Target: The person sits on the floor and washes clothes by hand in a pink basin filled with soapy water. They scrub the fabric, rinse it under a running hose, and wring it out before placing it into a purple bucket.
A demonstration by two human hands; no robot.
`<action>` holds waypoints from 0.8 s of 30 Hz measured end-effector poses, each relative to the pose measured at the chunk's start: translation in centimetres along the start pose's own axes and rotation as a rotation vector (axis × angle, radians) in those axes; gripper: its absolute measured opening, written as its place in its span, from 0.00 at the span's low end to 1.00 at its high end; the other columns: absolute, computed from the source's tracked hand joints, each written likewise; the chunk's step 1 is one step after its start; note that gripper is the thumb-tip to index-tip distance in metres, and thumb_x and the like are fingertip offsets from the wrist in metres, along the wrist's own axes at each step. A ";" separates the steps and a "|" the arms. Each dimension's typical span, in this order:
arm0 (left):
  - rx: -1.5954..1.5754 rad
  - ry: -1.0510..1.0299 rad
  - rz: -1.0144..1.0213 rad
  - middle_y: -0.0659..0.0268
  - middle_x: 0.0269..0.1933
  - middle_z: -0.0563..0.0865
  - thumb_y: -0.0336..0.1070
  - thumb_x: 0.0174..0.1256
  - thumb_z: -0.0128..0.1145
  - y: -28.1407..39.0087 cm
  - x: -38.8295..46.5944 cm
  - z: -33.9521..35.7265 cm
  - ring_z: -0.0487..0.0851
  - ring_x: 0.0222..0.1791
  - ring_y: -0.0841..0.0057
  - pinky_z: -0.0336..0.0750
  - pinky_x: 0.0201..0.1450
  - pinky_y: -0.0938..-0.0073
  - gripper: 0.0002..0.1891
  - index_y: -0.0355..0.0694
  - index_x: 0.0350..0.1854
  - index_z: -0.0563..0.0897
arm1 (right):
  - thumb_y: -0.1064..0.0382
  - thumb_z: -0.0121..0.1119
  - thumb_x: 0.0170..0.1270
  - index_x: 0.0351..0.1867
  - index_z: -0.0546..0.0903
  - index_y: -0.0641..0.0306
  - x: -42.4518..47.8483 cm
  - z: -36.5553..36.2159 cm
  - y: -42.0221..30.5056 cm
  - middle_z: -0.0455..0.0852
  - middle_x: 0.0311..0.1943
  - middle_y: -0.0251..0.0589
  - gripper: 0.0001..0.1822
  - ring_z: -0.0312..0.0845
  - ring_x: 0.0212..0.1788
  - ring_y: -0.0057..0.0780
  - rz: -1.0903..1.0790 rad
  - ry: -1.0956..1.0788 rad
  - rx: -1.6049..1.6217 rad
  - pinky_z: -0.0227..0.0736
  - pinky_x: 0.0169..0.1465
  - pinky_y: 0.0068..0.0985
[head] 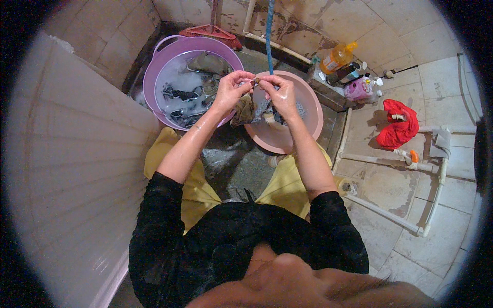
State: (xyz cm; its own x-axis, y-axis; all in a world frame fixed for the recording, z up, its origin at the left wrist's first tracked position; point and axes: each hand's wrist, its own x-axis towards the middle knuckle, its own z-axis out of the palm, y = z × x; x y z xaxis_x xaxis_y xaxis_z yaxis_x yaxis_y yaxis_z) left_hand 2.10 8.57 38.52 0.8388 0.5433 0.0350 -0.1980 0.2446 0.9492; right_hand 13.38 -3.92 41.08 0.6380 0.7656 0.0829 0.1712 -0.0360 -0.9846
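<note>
My left hand [232, 89] and my right hand [280, 94] meet above the gap between two basins. Together their fingertips pinch a part of a brownish wet cloth [243, 110], which hangs down below them by the rim of the pink basin. At the left stands a purple plastic tub [149, 82] with dark cloths [181, 93] in soapy water. The round pink basin [316, 115] holds water and some wet cloths, partly hidden by my right hand. A blue ribbed hose [269, 38] comes down to its far rim. Both hands look wet.
A red broom [211, 32] leans behind the tub. Several bottles, one a yellow-orange plastic bottle [336, 59], stand on a ledge at the right. A red cloth [409, 119] hangs on a wall tap, above white pipes [381, 159]. A pale ribbed panel [84, 146] borders the left side.
</note>
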 end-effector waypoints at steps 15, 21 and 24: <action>0.124 -0.044 0.087 0.65 0.40 0.82 0.22 0.59 0.57 0.2 -0.1 -0.2 0.79 0.39 0.82 0.77 0.42 0.79 0.13 0.32 0.47 0.78 | 0.66 0.63 0.61 0.38 0.85 0.69 0.4 -1.0 0.1 0.85 0.30 0.33 0.08 0.75 0.25 0.15 -0.031 -0.075 0.043 0.71 0.30 0.16; 0.211 -0.034 0.143 0.66 0.41 0.81 0.23 0.58 0.57 0.4 -0.3 0.0 0.79 0.41 0.82 0.77 0.43 0.79 0.11 0.33 0.44 0.78 | 0.68 0.64 0.60 0.38 0.85 0.70 0.0 -0.7 -0.6 0.85 0.31 0.34 0.08 0.76 0.26 0.15 -0.002 -0.065 0.003 0.73 0.32 0.16; 0.258 -0.011 0.185 0.67 0.39 0.82 0.23 0.59 0.57 0.7 -0.5 0.4 0.80 0.40 0.82 0.76 0.43 0.79 0.09 0.33 0.42 0.78 | 0.68 0.63 0.60 0.38 0.84 0.70 -0.1 -0.7 -0.6 0.85 0.31 0.34 0.07 0.76 0.27 0.16 -0.007 -0.066 -0.005 0.73 0.32 0.16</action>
State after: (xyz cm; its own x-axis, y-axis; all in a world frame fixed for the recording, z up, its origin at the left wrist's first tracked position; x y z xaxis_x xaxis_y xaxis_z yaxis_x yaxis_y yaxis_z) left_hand 1.70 8.14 39.33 0.8066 0.5501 0.2162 -0.2134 -0.0700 0.9744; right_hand 13.76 -4.46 41.73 0.5862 0.8063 0.0789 0.1792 -0.0340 -0.9832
